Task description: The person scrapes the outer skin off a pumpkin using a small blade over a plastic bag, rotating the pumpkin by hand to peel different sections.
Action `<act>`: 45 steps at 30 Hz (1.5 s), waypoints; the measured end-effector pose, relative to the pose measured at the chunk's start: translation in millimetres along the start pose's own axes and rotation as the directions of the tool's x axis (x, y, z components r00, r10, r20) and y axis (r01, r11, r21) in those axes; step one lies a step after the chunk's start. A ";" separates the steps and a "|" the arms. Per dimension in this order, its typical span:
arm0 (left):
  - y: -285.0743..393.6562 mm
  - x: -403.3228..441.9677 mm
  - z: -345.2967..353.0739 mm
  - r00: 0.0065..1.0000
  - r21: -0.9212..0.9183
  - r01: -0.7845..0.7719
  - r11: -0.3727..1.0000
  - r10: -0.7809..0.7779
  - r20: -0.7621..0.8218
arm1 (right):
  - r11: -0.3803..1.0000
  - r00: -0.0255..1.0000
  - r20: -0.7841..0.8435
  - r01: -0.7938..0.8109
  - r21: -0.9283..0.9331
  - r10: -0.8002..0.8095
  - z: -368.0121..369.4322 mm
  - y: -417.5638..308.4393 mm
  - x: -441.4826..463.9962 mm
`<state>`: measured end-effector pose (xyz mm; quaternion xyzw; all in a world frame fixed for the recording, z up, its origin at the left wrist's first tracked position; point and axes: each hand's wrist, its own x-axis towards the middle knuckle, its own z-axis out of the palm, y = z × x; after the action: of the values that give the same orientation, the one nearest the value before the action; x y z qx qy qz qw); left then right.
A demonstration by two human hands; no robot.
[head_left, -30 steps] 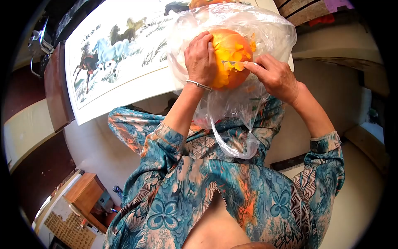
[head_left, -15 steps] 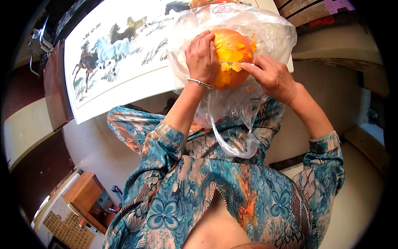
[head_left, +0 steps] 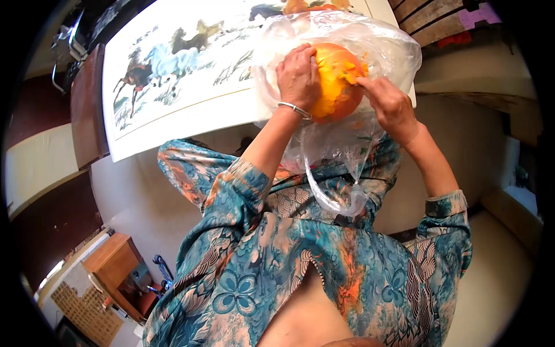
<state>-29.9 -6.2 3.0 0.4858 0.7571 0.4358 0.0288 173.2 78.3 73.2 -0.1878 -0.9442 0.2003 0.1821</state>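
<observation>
An orange pumpkin (head_left: pixel 347 106) rests on a clear plastic bag (head_left: pixel 399 49) at the table's edge. Bright yellow-orange flesh (head_left: pixel 330 78) is bared across its middle, with loose shavings (head_left: pixel 350 75) clinging near the right side. My left hand (head_left: pixel 299 75) is wrapped over the pumpkin's left side. At its right edge, my right hand (head_left: pixel 392 104) is closed in a pinch, fingertips by the shavings. A thin metal tool showed in that hand a moment earlier; now it is mostly hidden, so its kind is unclear.
A white table (head_left: pixel 173 124) bears a painting of horses (head_left: pixel 173 58). The bag's knotted handles (head_left: pixel 341 205) hang over my lap. Wooden slats (head_left: pixel 428 23) lie at the upper right; a wooden cabinet (head_left: pixel 113 260) stands at the lower left.
My right hand has drawn back to the pumpkin's right edge, and the metal strip seen across the flesh is out of sight. Shavings have gathered there. The whole view has shifted slightly.
</observation>
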 end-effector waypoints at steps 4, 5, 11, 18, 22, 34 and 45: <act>-9.3 2.7 2.5 1.000 0.118 -0.020 0.993 0.019 0.006 | 0.940 0.953 -0.093 -0.262 0.218 0.287 24.0 25.2 -6.6; -8.1 2.6 0.5 0.999 0.195 -0.034 0.980 0.038 -0.019 | 0.903 0.924 -0.081 -0.343 0.258 0.374 30.1 35.7 -8.5; -0.1 -56.4 -26.1 1.000 0.194 -0.009 0.981 0.009 0.005 | 0.846 0.857 -0.018 -0.505 0.172 0.515 63.9 94.5 -15.4; 2.0 -74.7 -66.7 0.991 0.150 0.117 0.982 -0.126 0.051 | 0.811 0.879 0.080 -0.466 0.353 0.470 101.6 130.5 9.2; -8.0 -74.1 -81.3 0.994 0.155 0.114 0.981 -0.111 -0.023 | 0.790 0.846 0.156 -0.533 0.304 0.510 101.0 134.9 13.8; -13.1 -72.6 -97.2 0.988 0.071 0.151 0.986 -0.150 -0.028 | 0.953 0.937 0.171 -0.296 -0.070 0.304 137.7 200.0 -31.6; -40.3 -102.8 -65.1 0.988 0.030 0.036 0.999 -0.040 0.146 | 0.872 0.867 0.092 -0.488 -0.037 0.489 153.2 102.2 -46.3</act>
<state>-34.8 -131.6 -23.5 0.5022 0.7680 0.3880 0.0860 177.7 97.9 -115.6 -0.4116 -0.8750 0.2428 0.0774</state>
